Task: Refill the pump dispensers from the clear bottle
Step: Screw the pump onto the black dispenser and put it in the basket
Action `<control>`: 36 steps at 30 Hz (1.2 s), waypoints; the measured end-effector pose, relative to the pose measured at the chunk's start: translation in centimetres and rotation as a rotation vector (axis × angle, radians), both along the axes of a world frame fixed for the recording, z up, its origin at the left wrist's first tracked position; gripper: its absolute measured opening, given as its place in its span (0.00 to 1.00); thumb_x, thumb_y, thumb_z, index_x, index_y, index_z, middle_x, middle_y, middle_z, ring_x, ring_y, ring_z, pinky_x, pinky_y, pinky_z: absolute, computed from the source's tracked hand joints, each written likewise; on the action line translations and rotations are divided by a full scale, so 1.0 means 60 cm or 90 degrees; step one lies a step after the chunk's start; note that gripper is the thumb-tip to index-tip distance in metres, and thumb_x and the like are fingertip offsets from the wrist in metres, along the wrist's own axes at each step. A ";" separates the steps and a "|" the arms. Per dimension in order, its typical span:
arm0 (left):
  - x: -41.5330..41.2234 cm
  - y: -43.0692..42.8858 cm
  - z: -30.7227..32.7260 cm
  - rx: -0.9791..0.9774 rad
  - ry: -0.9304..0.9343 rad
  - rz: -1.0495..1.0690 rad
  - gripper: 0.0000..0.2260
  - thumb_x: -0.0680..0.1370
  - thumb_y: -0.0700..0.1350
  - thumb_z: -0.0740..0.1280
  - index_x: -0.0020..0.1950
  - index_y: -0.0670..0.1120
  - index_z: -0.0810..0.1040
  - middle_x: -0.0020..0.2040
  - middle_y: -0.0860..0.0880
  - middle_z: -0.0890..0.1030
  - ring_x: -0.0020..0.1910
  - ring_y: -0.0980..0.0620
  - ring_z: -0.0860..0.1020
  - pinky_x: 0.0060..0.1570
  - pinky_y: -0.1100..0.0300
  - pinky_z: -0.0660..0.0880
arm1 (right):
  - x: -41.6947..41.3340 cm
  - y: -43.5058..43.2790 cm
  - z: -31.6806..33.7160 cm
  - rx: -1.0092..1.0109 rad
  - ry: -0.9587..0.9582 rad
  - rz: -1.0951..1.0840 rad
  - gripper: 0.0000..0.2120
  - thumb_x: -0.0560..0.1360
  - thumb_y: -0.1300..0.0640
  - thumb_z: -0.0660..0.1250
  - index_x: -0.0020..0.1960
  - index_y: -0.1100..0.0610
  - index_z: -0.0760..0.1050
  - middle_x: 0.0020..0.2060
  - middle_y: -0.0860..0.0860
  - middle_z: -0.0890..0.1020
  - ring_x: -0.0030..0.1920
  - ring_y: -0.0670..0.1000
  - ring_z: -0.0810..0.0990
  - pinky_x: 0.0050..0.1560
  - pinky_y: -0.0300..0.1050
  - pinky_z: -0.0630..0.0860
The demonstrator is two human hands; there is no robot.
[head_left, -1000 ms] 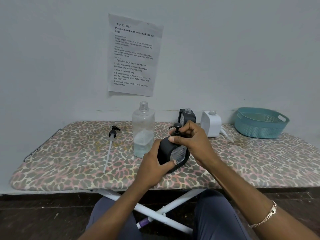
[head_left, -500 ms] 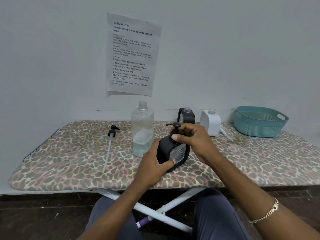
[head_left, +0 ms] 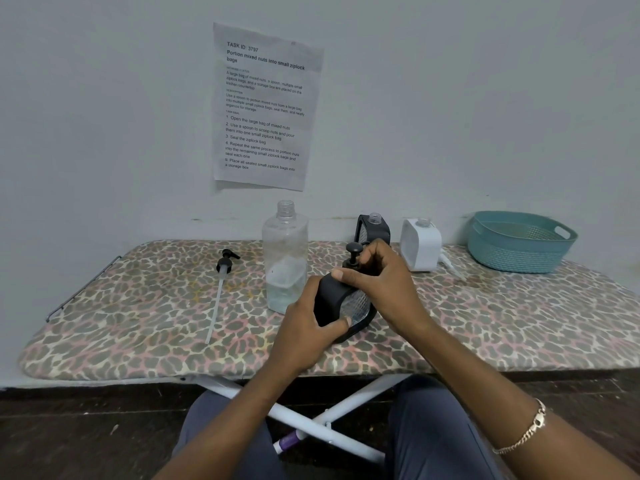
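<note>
Black dispenser [head_left: 332, 299] tilted, we hold it two-handed: left grip [head_left: 304, 327] wraps the lower body, right grip [head_left: 381, 282] curls round the neck under the pump head [head_left: 353, 252]. It's low over the leopard-print counter [head_left: 138, 323]; we can't tell if the base touches. Clear bottle [head_left: 285, 251] is uncapped just beside it on the left, partly filled. Loose pump [head_left: 225, 265] lies further left. Second black dispenser [head_left: 375, 228] and white dispenser [head_left: 420, 249] stand behind, teal basket [head_left: 519, 244] far right.

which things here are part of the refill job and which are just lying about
In the job: clear bottle, black dispenser gripped by the left hand, its pump in the right hand, second black dispenser, white dispenser, loose pump.
Lying about: teal basket, paper sheet on the wall.
</note>
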State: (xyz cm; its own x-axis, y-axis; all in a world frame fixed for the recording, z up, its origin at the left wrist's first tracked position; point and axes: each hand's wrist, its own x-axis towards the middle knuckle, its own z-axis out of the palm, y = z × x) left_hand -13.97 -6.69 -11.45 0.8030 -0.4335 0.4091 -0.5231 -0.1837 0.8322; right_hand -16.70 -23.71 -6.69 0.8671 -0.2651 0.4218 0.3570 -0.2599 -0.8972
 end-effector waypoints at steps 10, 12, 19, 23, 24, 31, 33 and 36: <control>0.001 -0.001 -0.001 -0.007 0.004 0.006 0.23 0.75 0.44 0.76 0.67 0.55 0.73 0.53 0.55 0.84 0.51 0.58 0.84 0.51 0.52 0.82 | 0.003 -0.036 0.013 -0.004 0.034 0.128 0.10 0.75 0.61 0.77 0.53 0.49 0.87 0.56 0.55 0.84 0.61 0.52 0.84 0.65 0.52 0.78; 0.001 0.000 -0.001 -0.010 0.004 0.004 0.23 0.76 0.44 0.76 0.67 0.55 0.73 0.53 0.56 0.84 0.51 0.58 0.84 0.51 0.53 0.82 | 0.004 -0.037 0.012 0.000 0.029 0.123 0.11 0.75 0.63 0.77 0.56 0.54 0.87 0.56 0.54 0.85 0.61 0.52 0.84 0.66 0.51 0.78; 0.001 -0.001 -0.001 -0.021 0.008 0.005 0.21 0.75 0.44 0.76 0.65 0.53 0.74 0.51 0.56 0.84 0.50 0.57 0.84 0.51 0.52 0.81 | 0.000 -0.030 0.015 0.001 0.028 0.103 0.11 0.74 0.63 0.77 0.56 0.61 0.86 0.53 0.52 0.88 0.57 0.53 0.86 0.64 0.54 0.81; 0.001 -0.002 -0.003 -0.015 0.001 0.012 0.21 0.75 0.45 0.76 0.65 0.54 0.73 0.51 0.54 0.84 0.49 0.56 0.84 0.50 0.49 0.82 | -0.005 -0.023 0.018 0.015 0.029 0.079 0.12 0.72 0.63 0.79 0.56 0.60 0.86 0.51 0.51 0.89 0.55 0.52 0.87 0.63 0.54 0.82; 0.002 -0.002 -0.004 -0.013 -0.001 0.015 0.21 0.75 0.45 0.77 0.64 0.54 0.73 0.50 0.54 0.84 0.48 0.56 0.84 0.49 0.49 0.82 | -0.006 -0.021 0.018 0.014 0.024 0.073 0.12 0.72 0.63 0.79 0.55 0.60 0.86 0.50 0.51 0.89 0.55 0.52 0.87 0.62 0.53 0.82; 0.003 -0.004 -0.008 0.002 -0.016 0.034 0.22 0.74 0.47 0.76 0.65 0.55 0.73 0.49 0.52 0.84 0.46 0.54 0.84 0.47 0.45 0.81 | -0.011 -0.005 0.013 0.018 0.003 0.023 0.10 0.72 0.60 0.80 0.52 0.56 0.87 0.47 0.49 0.89 0.51 0.49 0.88 0.58 0.50 0.84; 0.002 -0.004 -0.008 0.004 -0.023 0.040 0.22 0.74 0.47 0.77 0.65 0.55 0.73 0.49 0.53 0.84 0.46 0.55 0.84 0.47 0.47 0.81 | -0.011 -0.002 0.010 0.024 0.002 0.012 0.11 0.72 0.59 0.81 0.54 0.57 0.87 0.48 0.49 0.89 0.52 0.49 0.88 0.59 0.52 0.84; -0.003 -0.006 -0.008 0.007 -0.037 0.058 0.23 0.74 0.47 0.77 0.65 0.55 0.73 0.48 0.54 0.84 0.44 0.57 0.84 0.45 0.50 0.81 | -0.009 0.000 0.007 0.037 0.010 0.002 0.14 0.71 0.59 0.81 0.56 0.58 0.87 0.49 0.50 0.89 0.53 0.49 0.88 0.60 0.55 0.83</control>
State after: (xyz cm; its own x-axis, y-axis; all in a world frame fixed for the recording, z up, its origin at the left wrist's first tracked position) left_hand -14.15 -7.06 -11.94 0.8142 -0.3650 0.4515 -0.5512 -0.2416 0.7986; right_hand -17.26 -23.73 -6.28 0.8742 -0.2863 0.3922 0.3435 -0.2063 -0.9162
